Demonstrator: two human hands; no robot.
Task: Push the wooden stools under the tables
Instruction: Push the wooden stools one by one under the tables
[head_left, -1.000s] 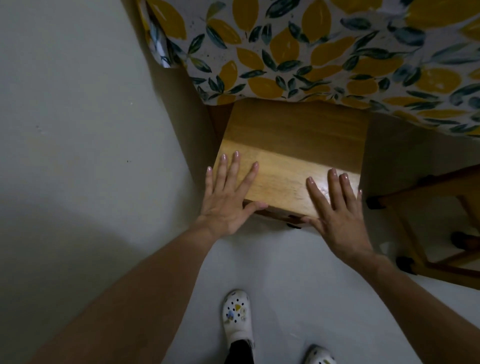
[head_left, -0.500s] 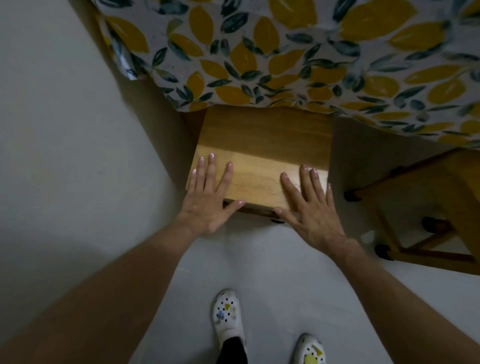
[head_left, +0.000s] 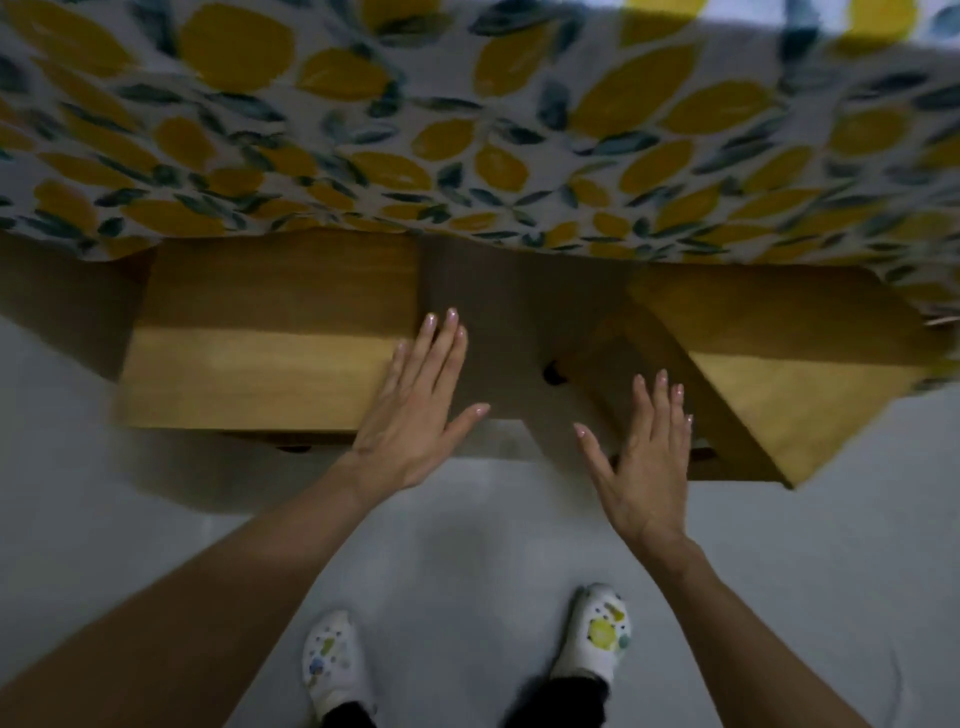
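A wooden stool (head_left: 260, 353) stands at the left with its far half under the table's lemon-print cloth (head_left: 467, 130). My left hand (head_left: 415, 410) is open, fingers spread, over that stool's right front corner. A second wooden stool (head_left: 779, 374) stands askew at the right, its far corner under the cloth. My right hand (head_left: 644, 462) is open in the gap between the two stools, in front of the second stool's left edge and leg. The frame is blurred, so I cannot tell whether either hand touches wood.
The grey floor (head_left: 130, 519) spreads in front of the stools. My two white clogs (head_left: 337, 665) stand on it near the bottom edge. The cloth hangs over the table's front edge and hides what is beneath.
The view has swung right. My hands have left the left stool's seat and moved right; the second stool is now in full view beside it.
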